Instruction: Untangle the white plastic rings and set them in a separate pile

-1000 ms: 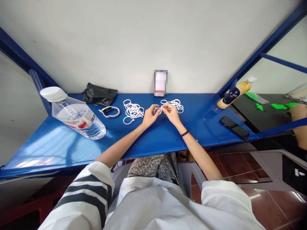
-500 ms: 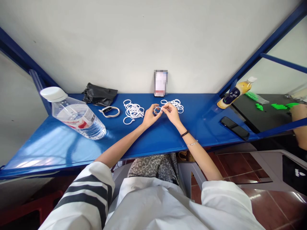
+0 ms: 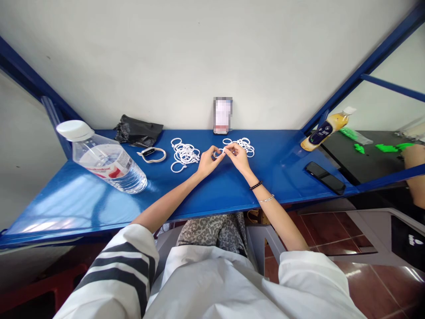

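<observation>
Between my two hands is a small white plastic ring (image 3: 217, 154), partly hidden by the fingers. My left hand (image 3: 208, 162) pinches its left side, and my right hand (image 3: 237, 157) pinches its right side, the fingertips nearly meeting. Left of my left hand lies a tangled pile of white rings (image 3: 185, 154). A smaller group of the same rings (image 3: 245, 145) sits just behind and beside my right hand, partly covered by it. All rest on the blue table (image 3: 199, 195).
A large water bottle (image 3: 108, 161), a wristband (image 3: 153, 155) and a black plastic bag (image 3: 138, 131) are at left. A phone (image 3: 222, 116) leans on the wall. At right are a drink bottle (image 3: 325, 131), another phone (image 3: 324, 178) and another person's arm (image 3: 415, 177) near green pieces (image 3: 387, 147).
The ring between my hands has tilted, so it looks flatter, and my fingertips have drawn slightly closer together. The piles and other objects stay put.
</observation>
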Available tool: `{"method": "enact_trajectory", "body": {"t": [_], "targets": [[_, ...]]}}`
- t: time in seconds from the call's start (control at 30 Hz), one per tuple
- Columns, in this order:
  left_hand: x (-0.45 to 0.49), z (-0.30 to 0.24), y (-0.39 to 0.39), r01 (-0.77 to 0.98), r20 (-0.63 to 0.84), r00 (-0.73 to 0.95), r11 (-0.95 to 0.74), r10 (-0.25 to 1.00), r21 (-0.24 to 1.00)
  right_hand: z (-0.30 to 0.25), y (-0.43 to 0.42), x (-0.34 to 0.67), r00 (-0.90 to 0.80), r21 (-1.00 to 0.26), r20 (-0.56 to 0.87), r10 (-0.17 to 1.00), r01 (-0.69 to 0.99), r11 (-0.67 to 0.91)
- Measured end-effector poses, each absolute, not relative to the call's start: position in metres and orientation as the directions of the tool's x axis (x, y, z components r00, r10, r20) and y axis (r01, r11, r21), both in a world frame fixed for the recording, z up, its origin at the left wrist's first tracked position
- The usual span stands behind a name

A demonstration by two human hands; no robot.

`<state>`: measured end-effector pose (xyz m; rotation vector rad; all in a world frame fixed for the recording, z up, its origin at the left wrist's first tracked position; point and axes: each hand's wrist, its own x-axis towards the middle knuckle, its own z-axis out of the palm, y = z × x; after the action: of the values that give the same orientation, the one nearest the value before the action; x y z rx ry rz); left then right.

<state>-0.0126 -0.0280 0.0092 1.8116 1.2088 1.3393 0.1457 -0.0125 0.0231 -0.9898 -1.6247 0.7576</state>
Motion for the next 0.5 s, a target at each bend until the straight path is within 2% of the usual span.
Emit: {"method": "enact_trajectory", "body": {"t": [0.3,0.5], "targets": [[-0.0136,0.0108,-0.0269,0.308,0.407,0.225,-0.461,0.885,0.832,0.0234,-0.0124,0.1457,-0.136,-0.877,0.424,0.895,0.186,0.444],[-0.0135,0.0091,-0.0254,0.345,0.442,0.206,-0.488,0.873,0.802,0.0215,-0.0104,0.1466,-0.126,-0.897,0.396,0.91,0.16,0.413]]}}
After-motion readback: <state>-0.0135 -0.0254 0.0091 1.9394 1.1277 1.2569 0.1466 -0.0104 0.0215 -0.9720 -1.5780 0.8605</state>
